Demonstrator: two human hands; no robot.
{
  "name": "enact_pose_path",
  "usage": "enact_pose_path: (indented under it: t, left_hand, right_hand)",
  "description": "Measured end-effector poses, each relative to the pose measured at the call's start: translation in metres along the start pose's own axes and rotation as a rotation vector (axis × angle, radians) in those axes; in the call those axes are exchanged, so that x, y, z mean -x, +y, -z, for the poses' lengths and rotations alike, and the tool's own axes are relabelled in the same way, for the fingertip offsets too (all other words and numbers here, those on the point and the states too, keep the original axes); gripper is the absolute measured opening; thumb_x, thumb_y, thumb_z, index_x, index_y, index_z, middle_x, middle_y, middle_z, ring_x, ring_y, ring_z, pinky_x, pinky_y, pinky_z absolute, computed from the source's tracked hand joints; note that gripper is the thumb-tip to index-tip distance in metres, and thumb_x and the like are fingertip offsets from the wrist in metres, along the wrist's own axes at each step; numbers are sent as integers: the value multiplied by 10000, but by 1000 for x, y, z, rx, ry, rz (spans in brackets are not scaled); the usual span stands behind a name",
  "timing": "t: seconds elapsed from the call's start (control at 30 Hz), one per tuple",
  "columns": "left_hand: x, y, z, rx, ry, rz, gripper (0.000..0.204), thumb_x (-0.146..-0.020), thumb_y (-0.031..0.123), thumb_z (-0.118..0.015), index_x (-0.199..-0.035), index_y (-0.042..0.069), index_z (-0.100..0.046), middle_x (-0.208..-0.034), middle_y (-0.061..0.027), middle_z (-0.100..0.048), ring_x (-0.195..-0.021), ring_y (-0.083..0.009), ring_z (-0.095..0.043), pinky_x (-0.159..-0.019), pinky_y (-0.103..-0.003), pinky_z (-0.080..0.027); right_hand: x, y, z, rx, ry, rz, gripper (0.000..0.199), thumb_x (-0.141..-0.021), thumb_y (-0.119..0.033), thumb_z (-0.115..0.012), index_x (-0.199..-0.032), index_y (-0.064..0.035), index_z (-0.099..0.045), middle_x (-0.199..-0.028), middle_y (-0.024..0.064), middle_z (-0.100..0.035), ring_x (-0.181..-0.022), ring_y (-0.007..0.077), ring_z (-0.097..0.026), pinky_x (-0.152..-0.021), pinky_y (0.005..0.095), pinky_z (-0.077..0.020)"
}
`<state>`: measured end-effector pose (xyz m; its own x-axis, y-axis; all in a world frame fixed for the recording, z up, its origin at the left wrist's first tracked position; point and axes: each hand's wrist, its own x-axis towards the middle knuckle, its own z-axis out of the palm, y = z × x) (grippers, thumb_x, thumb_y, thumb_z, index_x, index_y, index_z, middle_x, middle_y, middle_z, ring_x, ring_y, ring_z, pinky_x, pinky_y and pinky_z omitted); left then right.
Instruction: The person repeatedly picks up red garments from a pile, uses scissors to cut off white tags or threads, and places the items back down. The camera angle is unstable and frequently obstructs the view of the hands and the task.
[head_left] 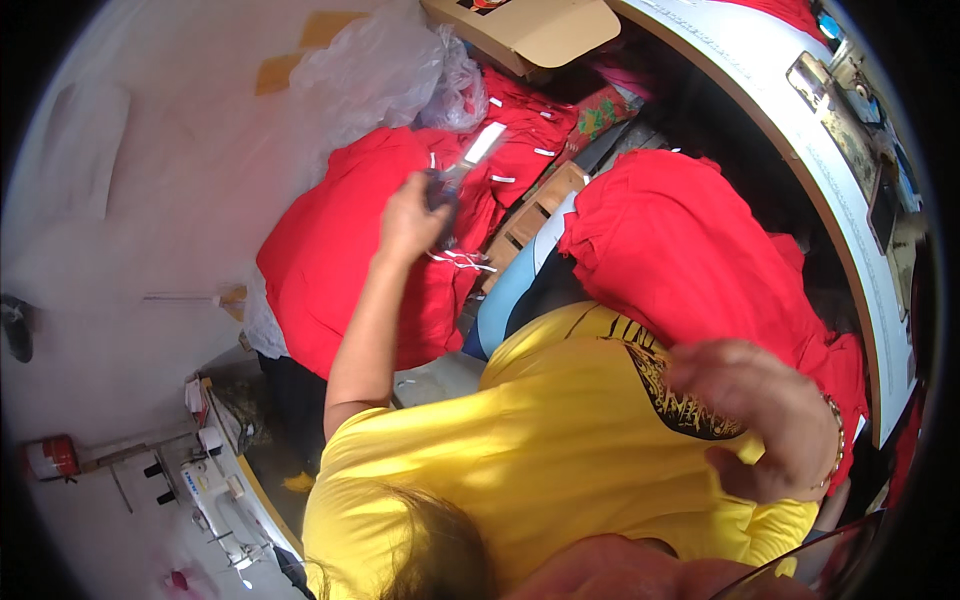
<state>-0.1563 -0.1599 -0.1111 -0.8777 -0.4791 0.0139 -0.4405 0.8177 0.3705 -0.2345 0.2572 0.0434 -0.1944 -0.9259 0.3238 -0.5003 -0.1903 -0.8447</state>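
Note:
My left hand [413, 218] is closed around the dark handle of a pair of scissors [478, 152], whose shiny blades point away from me and look smeared by motion. Below it lies a big pile of red cloth [350, 235], with white strings or tags at its right side. My right hand [755, 410] is raised close to my chest, blurred, its thumb apart from the fingers and nothing visible in it. Another heap of red cloth [690, 250] rests across my lap, just beyond the right hand.
A white sewing table [800, 150] curves along the right, carrying a sewing machine [840, 105]. At the far side are a cardboard box [540, 30] and clear plastic bags [375, 75]. Another sewing machine [215, 505] stands at lower left. A wooden crate-like piece [530, 220] lies between the heaps.

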Motion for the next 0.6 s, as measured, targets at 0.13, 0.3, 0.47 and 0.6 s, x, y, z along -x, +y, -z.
enact_pose_path:
  t: [0.13,0.3,0.47,0.6]
  left_hand:
    - [-2,-15,19,-45,131,181,369,-735,199,-718,-1009,16,-549,-860,-206,-653,-838,-379,-640,-714,-450,-496]
    - [-11,-20,-13,-128,136,114,394,-716,198,-743,-1007,19,-546,-828,-213,-652,-816,-397,-636,-699,-469,-483]
    - [-14,-47,7,159,133,262,352,-672,221,-795,-840,6,-573,-740,-140,-647,-695,-230,-638,-661,-347,-491]
    - [-7,-45,-7,124,75,237,350,-682,213,-777,-883,9,-576,-773,-173,-652,-733,-270,-656,-676,-365,-496]
  right_hand:
    - [-44,-20,1,-57,-13,262,250,-817,-188,-658,-1049,-94,-661,-1096,90,-661,-992,256,-633,-845,370,-470]
    - [-63,-2,-40,-177,303,519,321,-870,-256,-544,-1034,-1,-649,-1060,105,-663,-877,265,-641,-760,385,-475]
    - [-44,-25,6,-20,-23,216,194,-867,-225,-616,-1030,-145,-686,-1064,-6,-679,-932,169,-646,-851,331,-442]
    - [-36,-6,-18,-25,204,472,442,-844,-375,-602,-1046,13,-668,-1050,113,-656,-884,274,-609,-728,431,-472]
